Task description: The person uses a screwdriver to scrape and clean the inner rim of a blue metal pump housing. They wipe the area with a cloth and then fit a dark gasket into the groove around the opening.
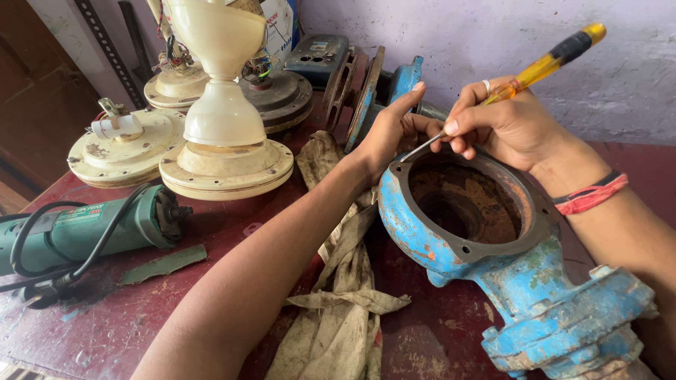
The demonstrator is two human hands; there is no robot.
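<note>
Green grinder (84, 229) left w/ cord; cream fan motors (225, 165) behind; dirty rag (345, 281) centre.

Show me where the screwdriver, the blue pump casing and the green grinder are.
screwdriver (546, 67), head view, on its yellow handle.
blue pump casing (415, 232), head view, on its outer blue wall.
green grinder (105, 229), head view, on its body.

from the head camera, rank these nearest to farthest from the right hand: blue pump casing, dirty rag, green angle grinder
1. Blue pump casing: directly under the right hand, whose screwdriver tip meets its rim.
2. Dirty rag: left of the casing, under the left forearm.
3. Green angle grinder: far left edge of the table.
</note>
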